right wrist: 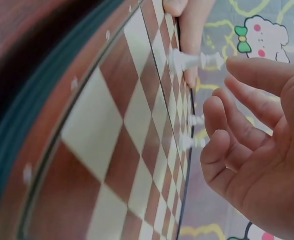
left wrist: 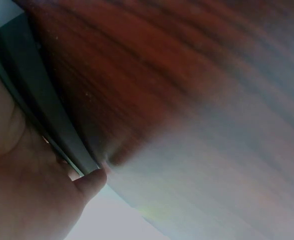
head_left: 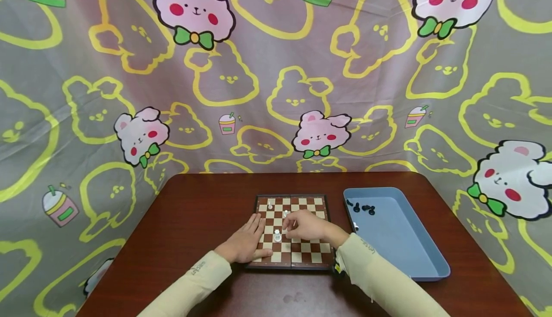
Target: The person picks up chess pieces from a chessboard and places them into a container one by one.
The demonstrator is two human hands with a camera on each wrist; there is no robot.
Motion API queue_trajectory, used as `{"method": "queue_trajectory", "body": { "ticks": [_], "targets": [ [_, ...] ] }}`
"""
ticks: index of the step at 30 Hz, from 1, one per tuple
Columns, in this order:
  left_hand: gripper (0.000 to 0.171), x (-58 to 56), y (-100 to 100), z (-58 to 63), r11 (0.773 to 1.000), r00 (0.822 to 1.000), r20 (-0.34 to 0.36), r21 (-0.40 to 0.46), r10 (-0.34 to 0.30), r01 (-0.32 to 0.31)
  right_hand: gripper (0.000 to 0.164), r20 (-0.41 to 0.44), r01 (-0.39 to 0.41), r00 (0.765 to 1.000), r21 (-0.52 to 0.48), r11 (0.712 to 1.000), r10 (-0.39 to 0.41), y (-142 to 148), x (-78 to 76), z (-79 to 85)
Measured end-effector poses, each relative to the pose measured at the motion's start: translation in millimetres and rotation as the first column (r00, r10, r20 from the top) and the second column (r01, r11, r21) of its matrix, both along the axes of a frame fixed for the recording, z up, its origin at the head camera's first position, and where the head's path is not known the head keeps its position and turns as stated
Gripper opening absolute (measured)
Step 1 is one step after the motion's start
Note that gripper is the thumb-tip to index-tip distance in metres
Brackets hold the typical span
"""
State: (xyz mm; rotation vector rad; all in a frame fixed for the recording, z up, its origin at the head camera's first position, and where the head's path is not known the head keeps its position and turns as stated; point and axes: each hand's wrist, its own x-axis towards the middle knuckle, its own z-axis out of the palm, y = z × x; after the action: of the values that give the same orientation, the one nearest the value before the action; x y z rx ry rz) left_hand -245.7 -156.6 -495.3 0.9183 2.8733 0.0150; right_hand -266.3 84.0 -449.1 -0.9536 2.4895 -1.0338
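Note:
My left hand (head_left: 245,243) rests on the left edge of a brown-and-cream chessboard (head_left: 312,258), fingers straight and thumb spread. In the left wrist view its thumb touches the board's dark side rim (left wrist: 51,95). Above the board's middle hovers my right hand (head_left: 307,226), fingers loosely bent and nothing seen between them. Just left of its fingertips stands a tall white chess piece (head_left: 277,236); the right wrist view shows this piece (right wrist: 194,60) close to the index fingertip, contact unclear. Two smaller white pieces stand farther back, one at far left (head_left: 270,205), another (head_left: 286,213) beyond the right hand.
A blue-grey tray (head_left: 398,240) lies right of the board. Several black chess pieces (head_left: 372,210) lie at its far left corner, and a white piece (head_left: 355,227) sits by its left wall. Patterned cloth (head_left: 276,96) hangs around the dark wooden table (head_left: 202,211).

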Motion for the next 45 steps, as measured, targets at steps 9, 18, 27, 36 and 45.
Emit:
{"method": "queue_trajectory", "body": {
  "ticks": [9,18,27,36,45],
  "targets": [
    [0.095,0.5,1,-3.6,1.000,1.000,0.001,0.003,-0.001,0.001,0.011,-0.016,0.015,1.000,-0.014,1.000,-0.015,-13,-0.6,-13.0],
    [0.098,-0.4,-1,-11.6,1.000,1.000,0.000,0.015,-0.004,0.004,0.011,-0.015,0.003,1.000,-0.006,1.000,-0.003,-19,-0.7,-20.3],
    [0.096,-0.6,2,-10.0,1.000,1.000,-0.021,-0.007,-0.009,0.009,0.006,-0.043,-0.013,0.999,0.010,1.000,0.014,-24,-2.4,-24.6],
    [0.094,-1.6,2,2.4,1.000,1.000,-0.004,-0.021,-0.007,0.006,0.003,-0.031,-0.009,0.999,-0.008,1.000,0.009,-19,-5.0,-19.8],
    [0.094,-1.3,1,0.3,1.000,1.000,-0.005,-0.010,-0.008,0.008,0.006,-0.047,0.015,0.999,0.002,1.000,-0.015,0,-2.9,-1.0]
  ]
}}
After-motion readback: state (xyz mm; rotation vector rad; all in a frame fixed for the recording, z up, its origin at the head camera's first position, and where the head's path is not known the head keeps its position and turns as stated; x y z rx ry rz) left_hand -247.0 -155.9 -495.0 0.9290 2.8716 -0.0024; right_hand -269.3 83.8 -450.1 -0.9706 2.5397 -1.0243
